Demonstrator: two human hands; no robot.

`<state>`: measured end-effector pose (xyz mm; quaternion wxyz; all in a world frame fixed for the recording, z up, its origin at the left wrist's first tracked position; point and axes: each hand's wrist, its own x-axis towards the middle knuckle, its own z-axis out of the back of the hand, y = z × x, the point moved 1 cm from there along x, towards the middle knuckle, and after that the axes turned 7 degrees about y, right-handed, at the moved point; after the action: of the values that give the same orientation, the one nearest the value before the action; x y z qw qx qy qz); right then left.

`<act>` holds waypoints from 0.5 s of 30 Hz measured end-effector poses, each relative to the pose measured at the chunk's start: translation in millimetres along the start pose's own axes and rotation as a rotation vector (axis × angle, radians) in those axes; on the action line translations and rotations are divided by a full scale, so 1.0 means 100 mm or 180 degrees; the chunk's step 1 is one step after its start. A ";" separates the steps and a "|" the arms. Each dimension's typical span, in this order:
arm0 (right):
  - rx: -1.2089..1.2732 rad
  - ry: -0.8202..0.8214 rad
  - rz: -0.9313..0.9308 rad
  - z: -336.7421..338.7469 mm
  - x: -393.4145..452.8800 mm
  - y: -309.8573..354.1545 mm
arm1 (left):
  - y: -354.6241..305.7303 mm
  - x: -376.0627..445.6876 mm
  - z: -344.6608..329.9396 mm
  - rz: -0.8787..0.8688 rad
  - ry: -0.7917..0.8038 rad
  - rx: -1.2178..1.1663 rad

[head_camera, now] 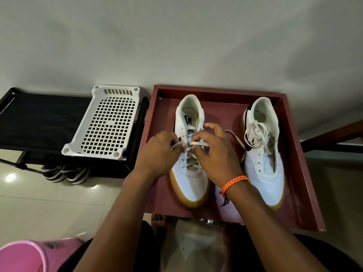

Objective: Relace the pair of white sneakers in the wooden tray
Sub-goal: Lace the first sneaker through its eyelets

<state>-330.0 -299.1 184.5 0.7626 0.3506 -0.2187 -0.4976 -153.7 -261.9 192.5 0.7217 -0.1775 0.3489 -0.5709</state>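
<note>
A: Lacing is under way on the left sneaker (189, 154), at about six o'clock in the wooden tray (306, 185) from the head view. The left hand (159, 152) pinches one lace end at the upper eyelets, fingers curled round it; the right hand (214, 154) curls on the other end of the same lace (197, 143), a loop trailing off toward three o'clock.

B: How much is done?

A: I'd judge the lower eyelets are crossed and threaded; the top pair near the tongue looks unfinished, and no bow is tied.

B: And the other shoe?

A: The right sneaker (263, 165) sits at three o'clock in the tray, eyelets bare — its lace lies bundled loose (255, 134) over the opening. So, roughly, under half done.
</note>
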 end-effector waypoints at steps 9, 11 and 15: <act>-0.0060 0.0061 -0.0039 0.00 -0.01 -0.01 | -0.14 -0.06 0.21 -0.0203 -0.0028 -0.2305; -0.0058 0.0086 -0.0038 0.01 0.00 -0.01 | -0.16 -0.09 0.29 -0.0101 0.0051 -0.3025; -0.0083 0.0074 -0.0041 0.01 -0.01 0.00 | -0.20 -0.17 0.40 -0.0122 0.0176 -0.3843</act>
<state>-331.0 -298.7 184.7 0.7664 0.3478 -0.2011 -0.5012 -140.8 -257.4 238.2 0.4737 -0.5471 0.6266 -0.2893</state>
